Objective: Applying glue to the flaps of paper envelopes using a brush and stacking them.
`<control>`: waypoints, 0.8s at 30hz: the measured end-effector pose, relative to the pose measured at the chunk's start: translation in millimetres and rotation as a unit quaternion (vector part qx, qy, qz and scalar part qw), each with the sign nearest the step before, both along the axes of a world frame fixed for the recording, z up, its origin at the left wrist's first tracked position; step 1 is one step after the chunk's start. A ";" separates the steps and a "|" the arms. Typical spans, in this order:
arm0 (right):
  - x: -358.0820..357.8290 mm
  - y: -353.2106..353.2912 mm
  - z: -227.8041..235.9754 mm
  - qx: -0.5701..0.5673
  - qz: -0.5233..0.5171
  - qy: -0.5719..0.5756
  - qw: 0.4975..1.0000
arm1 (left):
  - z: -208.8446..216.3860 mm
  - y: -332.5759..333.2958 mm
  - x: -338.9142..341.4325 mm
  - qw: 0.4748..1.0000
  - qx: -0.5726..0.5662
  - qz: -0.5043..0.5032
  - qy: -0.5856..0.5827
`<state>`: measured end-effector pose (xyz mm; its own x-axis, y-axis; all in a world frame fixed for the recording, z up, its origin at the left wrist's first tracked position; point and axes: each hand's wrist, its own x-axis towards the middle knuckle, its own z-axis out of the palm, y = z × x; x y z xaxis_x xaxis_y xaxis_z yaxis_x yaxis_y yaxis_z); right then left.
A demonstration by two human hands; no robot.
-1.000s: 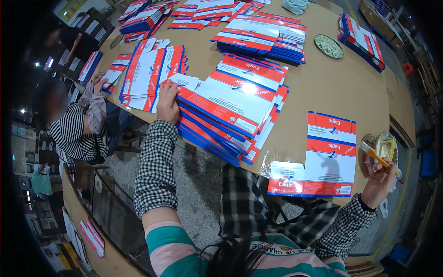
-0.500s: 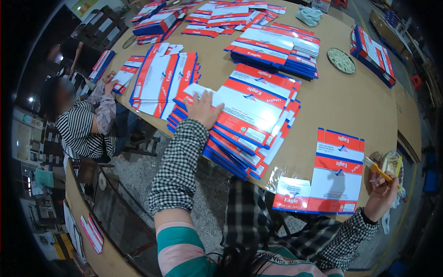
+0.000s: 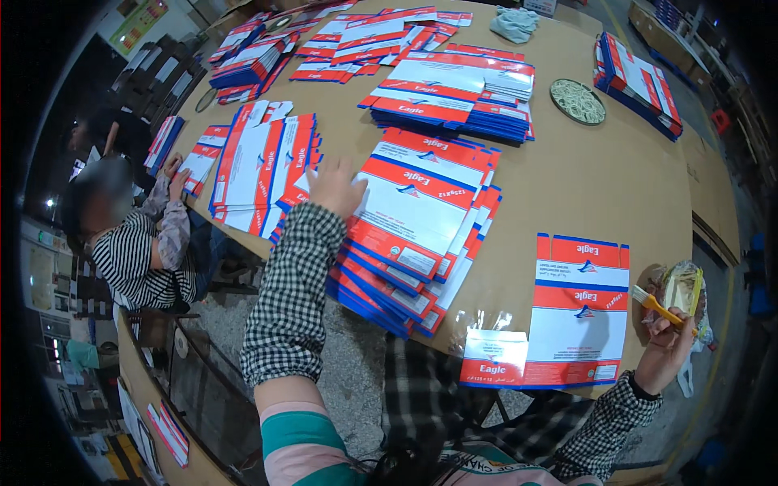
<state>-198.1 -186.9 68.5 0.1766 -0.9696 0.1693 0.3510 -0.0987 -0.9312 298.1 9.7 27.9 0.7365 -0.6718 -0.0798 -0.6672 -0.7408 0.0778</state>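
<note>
My left hand [image 3: 336,190] rests at the left edge of a fanned stack of flat red, white and blue cartons [image 3: 421,194], its fingers apart and pointing away from me. Part of the stack beneath that hand is hidden. A yellow-handled brush [image 3: 666,314] is gripped in my right hand [image 3: 668,356], with its pale bristles pointing up and left. One flat carton [image 3: 579,350] lies by itself at the table's near edge, left of the brush. Beside my right hand sits an open, plastic-wrapped container [image 3: 685,290] with something pale inside.
More carton piles stand on the brown table [image 3: 567,178], including a tall stack [image 3: 462,93] beyond mine and another [image 3: 636,85] at far right. A round dish [image 3: 577,102] and a crumpled pale cloth [image 3: 515,24] lie farther back. At left, a person [image 3: 142,251] handles cartons.
My left hand has shifted toward the stack's left edge, its fingers less flat on the cartons. My right hand still holds the brush over the table's right side. The whole view has moved slightly.
</note>
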 end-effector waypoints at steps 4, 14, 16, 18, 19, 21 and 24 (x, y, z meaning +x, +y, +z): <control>9.2 -1.4 -2.4 0.024 -0.032 -0.006 0.999 | -26.5 -81.0 8.2 0.981 -0.127 -0.110 -0.101; -19.4 -15.9 -11.2 0.016 -0.050 0.006 0.999 | -22.3 -193.5 -29.5 0.992 0.006 -0.083 -0.098; -23.4 -14.8 -12.7 0.023 -0.059 -0.004 0.998 | -12.2 -185.7 -34.0 0.987 -0.069 -0.097 -0.104; -27.7 -11.8 -12.6 0.026 -0.072 -0.013 0.997 | -5.5 -177.0 -31.8 0.984 -0.131 -0.094 -0.069; -28.9 -9.7 -11.1 0.021 -0.057 -0.018 0.998 | -2.5 -170.5 -30.0 0.976 -0.193 -0.090 -0.032; -34.0 -5.9 -7.4 0.013 -0.050 -0.021 0.998 | 15.6 -153.3 -40.5 0.949 -0.316 -0.013 -0.004; -48.2 0.3 -2.6 -0.013 -0.059 -0.047 0.997 | 17.1 -125.0 -53.6 0.877 -0.474 -0.081 -0.011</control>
<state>-246.3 -186.6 65.9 0.0435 -0.9778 0.2050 0.4208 -0.1682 -0.8915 244.5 -115.4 45.0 0.6200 -0.5245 0.5835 -0.7666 -0.2468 0.5928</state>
